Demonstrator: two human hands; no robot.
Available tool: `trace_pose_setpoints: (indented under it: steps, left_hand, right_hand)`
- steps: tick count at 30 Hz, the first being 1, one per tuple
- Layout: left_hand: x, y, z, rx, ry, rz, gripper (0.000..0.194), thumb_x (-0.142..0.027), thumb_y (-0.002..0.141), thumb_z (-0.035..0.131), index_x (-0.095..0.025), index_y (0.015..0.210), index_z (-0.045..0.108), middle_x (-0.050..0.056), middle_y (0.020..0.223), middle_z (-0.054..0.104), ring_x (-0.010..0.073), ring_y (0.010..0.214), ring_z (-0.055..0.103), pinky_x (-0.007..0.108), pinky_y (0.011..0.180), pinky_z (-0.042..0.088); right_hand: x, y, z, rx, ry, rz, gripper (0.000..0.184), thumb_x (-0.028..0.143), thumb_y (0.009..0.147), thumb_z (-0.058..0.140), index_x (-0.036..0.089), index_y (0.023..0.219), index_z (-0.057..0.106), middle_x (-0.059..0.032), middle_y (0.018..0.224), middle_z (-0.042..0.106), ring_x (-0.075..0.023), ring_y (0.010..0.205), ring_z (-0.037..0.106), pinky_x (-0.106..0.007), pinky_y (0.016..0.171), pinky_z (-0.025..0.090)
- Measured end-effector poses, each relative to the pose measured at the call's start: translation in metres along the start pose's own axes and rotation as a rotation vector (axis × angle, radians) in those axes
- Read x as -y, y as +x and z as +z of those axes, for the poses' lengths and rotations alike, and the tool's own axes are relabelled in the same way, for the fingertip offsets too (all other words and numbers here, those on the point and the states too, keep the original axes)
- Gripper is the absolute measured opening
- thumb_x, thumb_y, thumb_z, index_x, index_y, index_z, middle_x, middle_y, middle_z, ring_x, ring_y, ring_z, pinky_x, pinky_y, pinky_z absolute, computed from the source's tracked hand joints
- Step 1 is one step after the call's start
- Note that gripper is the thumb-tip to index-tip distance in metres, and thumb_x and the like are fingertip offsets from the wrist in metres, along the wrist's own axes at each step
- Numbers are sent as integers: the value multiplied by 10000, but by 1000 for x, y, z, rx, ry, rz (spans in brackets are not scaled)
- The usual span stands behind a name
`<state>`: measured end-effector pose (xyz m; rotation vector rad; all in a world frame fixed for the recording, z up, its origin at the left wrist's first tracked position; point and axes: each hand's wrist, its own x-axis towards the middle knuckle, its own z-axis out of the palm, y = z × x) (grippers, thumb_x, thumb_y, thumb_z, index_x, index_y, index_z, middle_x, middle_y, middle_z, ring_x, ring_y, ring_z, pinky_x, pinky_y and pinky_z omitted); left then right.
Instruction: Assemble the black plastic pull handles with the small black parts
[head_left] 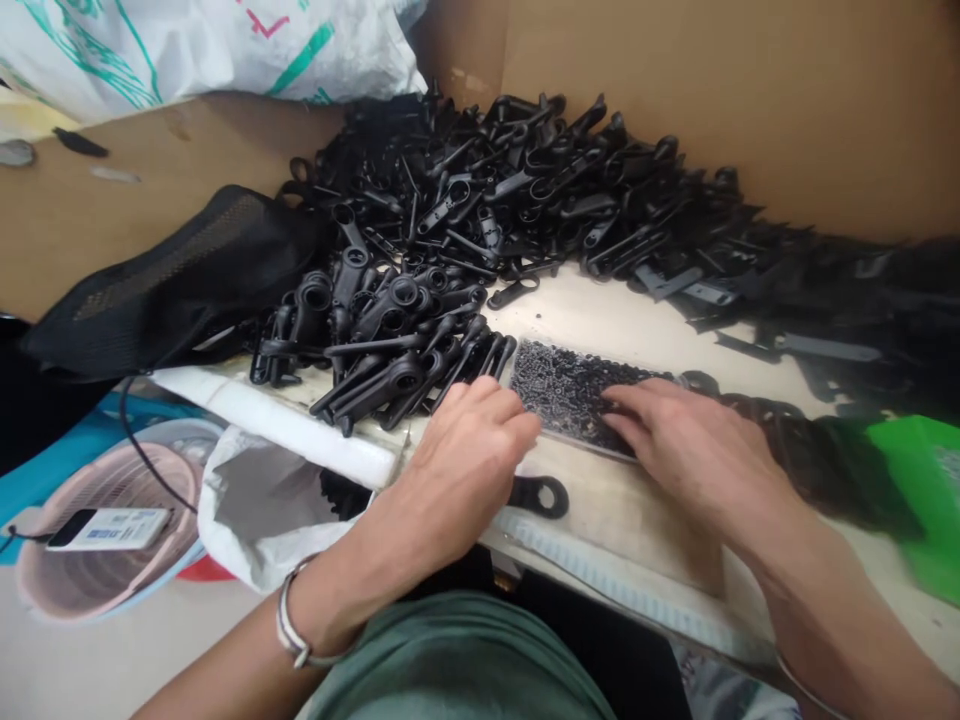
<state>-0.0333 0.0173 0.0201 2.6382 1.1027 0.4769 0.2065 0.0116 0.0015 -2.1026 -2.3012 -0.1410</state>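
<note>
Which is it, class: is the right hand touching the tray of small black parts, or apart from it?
Touching: the head view shows the right hand with fingertips resting on the tray of small black parts.

Two hands, the left hand (469, 450) and the right hand (675, 440), lie on the bench (645, 540) at one clear tray (570, 395) of tiny black pieces, too many to count. Behind the tray is one heap of black plastic parts (480, 220), beyond counting. One single black part (540, 495) lies just in front of the tray. One black mesh bag (180, 275) sits left of it.

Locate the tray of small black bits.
Head view, centre: the tray lies flat on the white table, between the left hand and right hand, just below the pile of black clips.
</note>
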Motion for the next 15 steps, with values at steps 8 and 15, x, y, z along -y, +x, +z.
trace_pose_setpoints:
  steps: [8, 15]
  left_hand:
    - [13, 5, -14, -26, 366, -137, 220, -65, 891, 560, -179, 702, 562, 53, 763, 591, 222, 772, 475, 377, 673, 345]
    - [7, 12, -7, -40, 499, -101, 240, 24, 869, 497, -158, 741, 589, 74, 771, 584, 241, 792, 504, 403, 709, 353]
  right_hand:
    - [-9, -6, 14, -13, 53, 9, 287, 358, 989, 416, 282, 1007, 692, -17, 1031, 735, -218, 730, 673, -354, 582, 456]
    - [-11, -11, 15, -26, 57, 14, 310, 421, 989, 414, 301, 1082, 685, 1, 1075, 723, -238, 809, 681, -383, 625, 495]
